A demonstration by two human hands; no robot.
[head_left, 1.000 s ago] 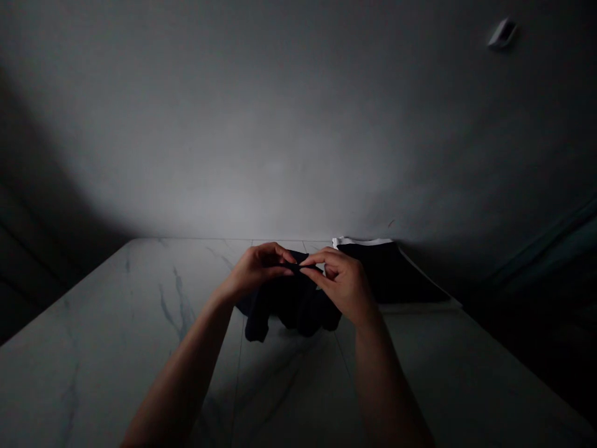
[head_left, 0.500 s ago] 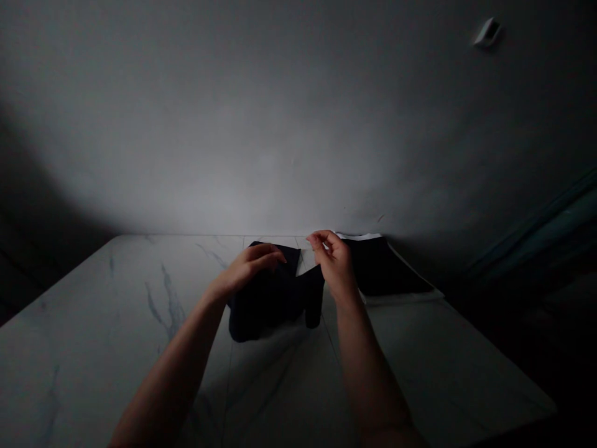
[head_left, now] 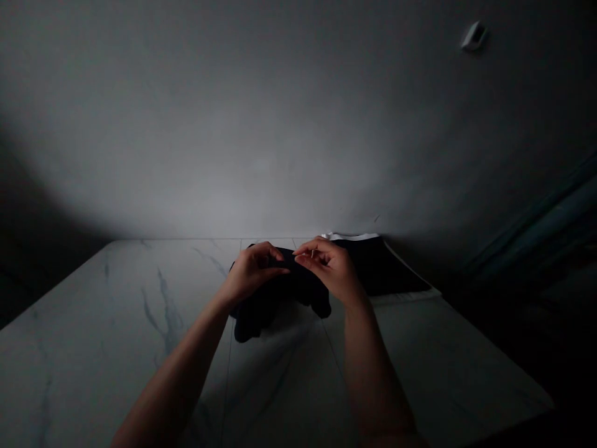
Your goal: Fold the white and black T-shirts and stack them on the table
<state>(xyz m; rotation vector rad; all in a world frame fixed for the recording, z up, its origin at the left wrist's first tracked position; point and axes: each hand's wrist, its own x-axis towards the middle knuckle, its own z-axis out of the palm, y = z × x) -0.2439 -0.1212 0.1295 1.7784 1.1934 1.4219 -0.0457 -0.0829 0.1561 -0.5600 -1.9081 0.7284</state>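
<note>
A dark navy piece of cloth (head_left: 284, 289), perhaps a garment, is bunched up on the marble-patterned table in front of me. Its lower edge droops in uneven folds. My left hand (head_left: 252, 269) grips its upper left part, thumb and fingers closing on the fabric. At the upper right, my right hand (head_left: 329, 262) pinches the same cloth between thumb and forefinger, with its fingertips close to those of my left hand. Poor light hides the cloth's seams and exact shape.
Behind my right hand lies a flat dark cloth (head_left: 396, 267) with white edges. The veined white table (head_left: 153, 367) meets a grey wall (head_left: 261, 124) at the back. A small white fixture (head_left: 474, 36) sits high on the wall. Greenish material (head_left: 550, 211) shows at far right.
My hands have come closer together. The cloth's right end has lifted and spread, covering the gap that showed between the hands. The view has shifted slightly.
</note>
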